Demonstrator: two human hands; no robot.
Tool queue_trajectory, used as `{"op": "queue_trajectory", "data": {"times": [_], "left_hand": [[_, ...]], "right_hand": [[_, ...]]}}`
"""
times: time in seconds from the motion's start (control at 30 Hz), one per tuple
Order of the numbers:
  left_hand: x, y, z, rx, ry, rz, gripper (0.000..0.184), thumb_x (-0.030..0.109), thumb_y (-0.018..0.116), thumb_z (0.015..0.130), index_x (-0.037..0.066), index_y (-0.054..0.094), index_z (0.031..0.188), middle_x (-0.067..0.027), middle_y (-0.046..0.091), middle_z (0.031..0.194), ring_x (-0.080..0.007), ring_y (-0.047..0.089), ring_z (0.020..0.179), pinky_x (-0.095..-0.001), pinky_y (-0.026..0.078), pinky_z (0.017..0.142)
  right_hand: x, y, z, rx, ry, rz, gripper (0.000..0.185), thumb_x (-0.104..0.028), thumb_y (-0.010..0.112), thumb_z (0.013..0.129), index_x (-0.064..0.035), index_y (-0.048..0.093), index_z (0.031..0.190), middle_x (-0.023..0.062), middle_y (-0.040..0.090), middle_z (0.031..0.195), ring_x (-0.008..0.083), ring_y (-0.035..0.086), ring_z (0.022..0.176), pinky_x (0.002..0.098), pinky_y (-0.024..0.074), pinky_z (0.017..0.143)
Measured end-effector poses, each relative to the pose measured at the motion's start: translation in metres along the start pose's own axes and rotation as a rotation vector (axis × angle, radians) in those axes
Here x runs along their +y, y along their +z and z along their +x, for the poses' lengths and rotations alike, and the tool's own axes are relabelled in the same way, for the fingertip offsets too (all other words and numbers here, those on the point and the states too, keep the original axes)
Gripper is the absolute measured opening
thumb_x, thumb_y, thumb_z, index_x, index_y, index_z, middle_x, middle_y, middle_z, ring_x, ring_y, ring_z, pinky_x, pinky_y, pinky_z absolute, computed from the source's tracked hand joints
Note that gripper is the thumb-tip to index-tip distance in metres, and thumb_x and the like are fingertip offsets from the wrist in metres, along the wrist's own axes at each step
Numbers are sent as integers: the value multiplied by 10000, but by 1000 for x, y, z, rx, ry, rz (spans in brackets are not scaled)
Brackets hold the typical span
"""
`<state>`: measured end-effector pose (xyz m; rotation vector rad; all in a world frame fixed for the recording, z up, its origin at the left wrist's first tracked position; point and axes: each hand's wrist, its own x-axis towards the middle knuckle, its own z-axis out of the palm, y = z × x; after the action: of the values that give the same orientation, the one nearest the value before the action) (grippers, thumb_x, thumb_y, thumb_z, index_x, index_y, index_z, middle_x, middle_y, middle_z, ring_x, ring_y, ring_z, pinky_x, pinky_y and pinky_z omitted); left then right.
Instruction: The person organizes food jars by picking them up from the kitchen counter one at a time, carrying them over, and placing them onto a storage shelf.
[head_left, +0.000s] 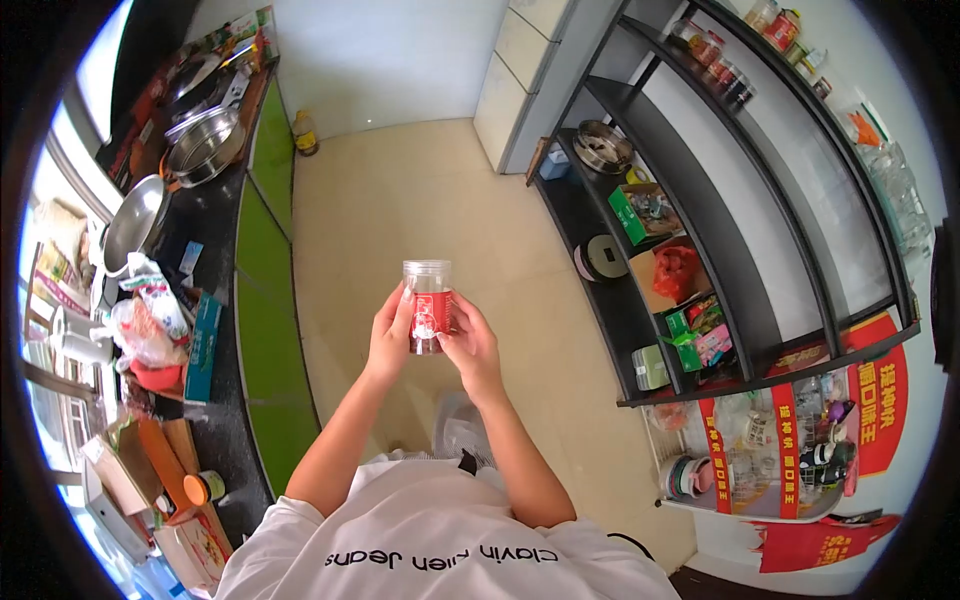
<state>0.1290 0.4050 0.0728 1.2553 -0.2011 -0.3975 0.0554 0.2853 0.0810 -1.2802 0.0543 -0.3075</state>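
A clear plastic jar (428,280) with a red label and a see-through lid is held upright in front of my body, over the floor. Around its left side wrap the fingers of my left hand (389,335). My right hand (472,345) grips the jar from the right, its thumb pressed low on the label. The lid sits on top. Whatever the jar contains is hard to make out.
On the left runs a dark counter (215,290) with metal pans (205,145), bags and boxes. A black shelf unit (720,200) with jars and boxes stands on the right, above a wire rack (690,505). An oil bottle (305,133) stands on the floor ahead.
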Motion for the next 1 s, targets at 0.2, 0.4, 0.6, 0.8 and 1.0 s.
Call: {"op": "queue_trajectory", "data": {"times": [0.2, 0.4, 0.6, 0.8, 1.0], "left_hand": [[-8, 74, 81, -65, 31, 26, 509, 278, 441, 997, -49, 363, 1379, -118, 559, 1230, -150, 547, 1092, -281, 439, 939], [-17, 155, 150, -116, 50, 42, 512, 286, 447, 995, -48, 371, 1376, -118, 558, 1232, -154, 549, 1089, -283, 440, 936], [-28, 236, 199, -172, 28, 99, 489, 314, 440, 998, -46, 438, 1329, -104, 596, 1151, -136, 554, 1038, -271, 443, 907], [-43, 286, 223, -219, -42, 90, 495, 332, 410, 1006, -49, 450, 1318, -109, 608, 1125, -135, 554, 1021, -273, 445, 898], [-55, 297, 248, -269, 48, 201, 510, 330, 395, 1010, -62, 423, 1335, -129, 601, 1138, -148, 560, 1018, -283, 451, 895]], "right_hand": [[-26, -77, 62, 48, -55, 35, 593, 22, 540, 844, 41, 315, 1392, 178, 471, 1333, 220, 485, 1205, 359, 387, 1018], [-55, -158, 112, 100, -97, 22, 598, 17, 541, 842, 35, 316, 1396, 170, 474, 1335, 211, 492, 1194, 354, 386, 1011], [-90, -233, 140, 185, -117, -1, 603, -19, 567, 828, 24, 345, 1387, 160, 492, 1316, 210, 491, 1189, 346, 378, 1009], [-108, -286, 153, 262, -83, -13, 527, -145, 547, 885, 2, 393, 1367, 129, 521, 1270, 188, 501, 1154, 325, 379, 987], [-85, -298, 176, 402, -99, 25, 521, -295, 497, 960, -1, 372, 1372, 123, 490, 1299, 178, 481, 1178, 324, 358, 1010]]}}
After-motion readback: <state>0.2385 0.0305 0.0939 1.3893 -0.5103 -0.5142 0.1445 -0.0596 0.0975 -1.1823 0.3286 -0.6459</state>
